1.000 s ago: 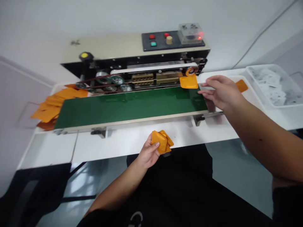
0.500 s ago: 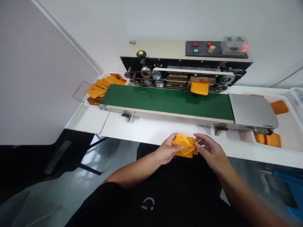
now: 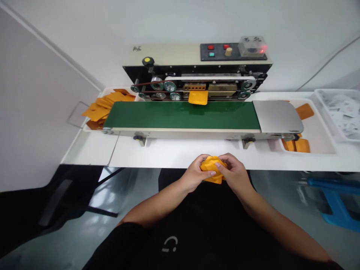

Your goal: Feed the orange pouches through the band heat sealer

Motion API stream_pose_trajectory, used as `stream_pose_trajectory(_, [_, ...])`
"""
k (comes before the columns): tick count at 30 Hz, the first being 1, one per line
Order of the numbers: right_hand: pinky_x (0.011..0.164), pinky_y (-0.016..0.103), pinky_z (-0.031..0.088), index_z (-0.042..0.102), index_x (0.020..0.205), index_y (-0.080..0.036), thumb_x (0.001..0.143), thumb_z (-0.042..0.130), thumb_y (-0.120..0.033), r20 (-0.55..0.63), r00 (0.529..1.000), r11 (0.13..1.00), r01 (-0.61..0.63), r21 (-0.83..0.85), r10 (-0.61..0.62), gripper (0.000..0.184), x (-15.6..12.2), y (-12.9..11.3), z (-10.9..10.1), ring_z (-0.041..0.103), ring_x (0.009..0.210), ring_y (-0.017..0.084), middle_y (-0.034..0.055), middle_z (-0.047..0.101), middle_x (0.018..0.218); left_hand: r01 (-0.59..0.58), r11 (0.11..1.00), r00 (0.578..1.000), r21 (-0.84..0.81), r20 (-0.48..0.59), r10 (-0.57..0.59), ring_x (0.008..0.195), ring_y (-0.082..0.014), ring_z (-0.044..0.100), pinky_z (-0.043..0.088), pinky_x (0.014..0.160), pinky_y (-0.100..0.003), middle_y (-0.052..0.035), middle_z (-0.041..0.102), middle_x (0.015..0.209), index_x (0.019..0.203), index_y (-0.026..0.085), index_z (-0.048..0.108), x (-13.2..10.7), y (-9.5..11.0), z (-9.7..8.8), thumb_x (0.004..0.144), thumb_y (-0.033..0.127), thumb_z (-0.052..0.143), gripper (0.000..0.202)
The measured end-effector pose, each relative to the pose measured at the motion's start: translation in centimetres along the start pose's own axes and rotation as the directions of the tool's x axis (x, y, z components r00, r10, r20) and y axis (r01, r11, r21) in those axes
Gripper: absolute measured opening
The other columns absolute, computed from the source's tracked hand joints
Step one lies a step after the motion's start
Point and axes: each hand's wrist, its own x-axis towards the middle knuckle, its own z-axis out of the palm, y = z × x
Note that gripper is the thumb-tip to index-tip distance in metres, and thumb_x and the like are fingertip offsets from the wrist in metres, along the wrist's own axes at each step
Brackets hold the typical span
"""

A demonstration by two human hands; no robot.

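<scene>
A small stack of orange-yellow pouches is held low in front of me, just off the table's front edge. My left hand is closed around its left side, thumb lying on top. On the right side my right hand has also closed on the stack, its thumb pressing the upper face. Beyond my hands stands a band sealing machine. One orange pouch hangs from its sealing bands, over the green conveyor belt.
A white bin heaped with orange pouches sits at the belt's left end. At the right end, another white bin holds several pouches. Farther right, a clear bin contains small white packets. A blue stool and a black chair flank me.
My right hand has come in from the right and taken hold of the stack. The pouch in the sealer has travelled left along the bands. My view has shifted to the right.
</scene>
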Motion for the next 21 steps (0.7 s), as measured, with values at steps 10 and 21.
stream_pose_trajectory(10, [0.077,0.033,0.06,0.073,0.096,-0.026,0.084,0.09,-0.048,-0.084,0.986,0.946,-0.112,0.304,0.144,0.031,-0.2,-1.2,-0.2,0.07,0.086,0.02,0.0029,0.074,0.096,0.07,0.996,0.994,-0.051,0.089,-0.066,0.109,-0.0262,0.071,0.055,0.098,-0.039,-0.0096,0.074,0.12,0.127,0.019,0.07,0.2,-0.6,-0.4,0.062,0.021,0.108,0.075])
stream_pose_trajectory(21, [0.044,0.024,0.041,0.059,0.11,-0.031,0.087,0.088,-0.055,-0.189,0.959,0.891,-0.107,0.442,0.209,0.044,1.9,-3.7,-4.5,0.058,0.051,0.014,-0.004,0.069,0.076,0.082,0.995,0.996,-0.058,0.048,-0.08,0.109,-0.0267,0.072,0.055,0.095,-0.037,-0.0121,0.076,0.123,0.122,0.018,0.071,0.5,-0.2,-1.1,0.067,0.026,0.107,0.066])
